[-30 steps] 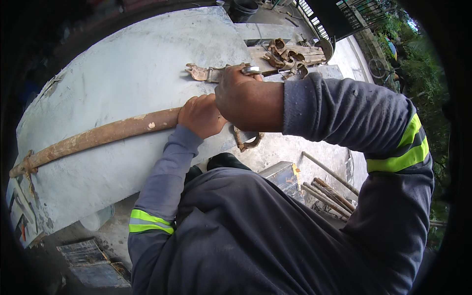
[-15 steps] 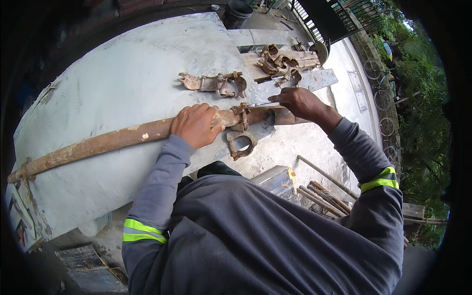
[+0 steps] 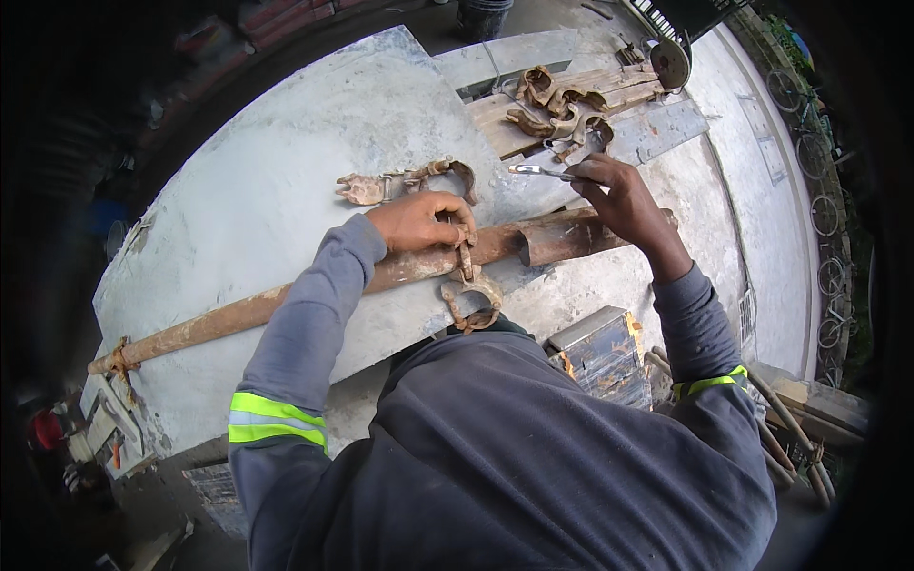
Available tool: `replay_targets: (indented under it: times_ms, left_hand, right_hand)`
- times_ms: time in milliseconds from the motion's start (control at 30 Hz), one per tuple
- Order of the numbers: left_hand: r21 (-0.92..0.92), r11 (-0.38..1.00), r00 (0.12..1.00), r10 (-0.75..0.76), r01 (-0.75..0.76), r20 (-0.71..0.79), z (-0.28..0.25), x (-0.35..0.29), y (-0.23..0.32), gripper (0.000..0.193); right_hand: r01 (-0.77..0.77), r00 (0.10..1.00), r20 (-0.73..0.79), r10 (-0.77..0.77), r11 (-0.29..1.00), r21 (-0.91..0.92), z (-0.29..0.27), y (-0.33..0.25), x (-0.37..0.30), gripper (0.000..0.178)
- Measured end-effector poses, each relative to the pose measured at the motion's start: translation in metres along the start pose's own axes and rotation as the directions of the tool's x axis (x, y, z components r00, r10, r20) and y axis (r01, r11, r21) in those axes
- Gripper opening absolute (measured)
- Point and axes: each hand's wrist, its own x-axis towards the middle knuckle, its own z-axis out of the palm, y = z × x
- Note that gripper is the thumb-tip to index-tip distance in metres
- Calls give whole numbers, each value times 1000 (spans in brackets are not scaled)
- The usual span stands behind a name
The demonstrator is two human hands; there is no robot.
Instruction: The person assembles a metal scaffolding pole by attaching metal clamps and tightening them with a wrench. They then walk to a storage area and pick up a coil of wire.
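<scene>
A long rusty pipe (image 3: pixel 224 326) lies across the pale table, with a rusty scaffold clamp (image 3: pixel 473 298) fitted round it; the clamp's open ring hangs on the near side. My left hand (image 3: pixel 424 221) is closed over the top of the clamp, thumb and fingers pinching its bolt; the fingers partly hide the bolt end. My right hand (image 3: pixel 619 195) grips a silver wrench (image 3: pixel 543 172), whose head is held up above the pipe, apart from the clamp. Just beyond my left hand lies another rusty clamp (image 3: pixel 367 188), opened out on the table.
Several rusty clamps (image 3: pixel 562 112) are piled on wooden planks (image 3: pixel 628 95) at the far right, beside a round disc (image 3: pixel 670 64). A wider pipe piece (image 3: pixel 566 238) surrounds the long pipe near its right end. A dark bucket (image 3: pixel 484 17) stands behind. A taped box (image 3: pixel 605 357) sits near my right side.
My right hand has lifted the wrench off the clamp's bolt, up and away. My left hand has moved from the pipe onto the bolt. The view has shifted too.
</scene>
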Motion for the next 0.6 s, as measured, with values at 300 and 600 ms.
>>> replay_targets:
  times_ms: [300,600]
  left_hand:
    - [449,893,1000,19,-14,-6,6,1,25,22]
    - [425,903,994,24,-67,105,-13,0,29,30]
  right_hand:
    - [-69,969,-227,102,987,147,20,22,-28,17]
    - [-126,964,-211,160,978,163,24,24,-29,17]
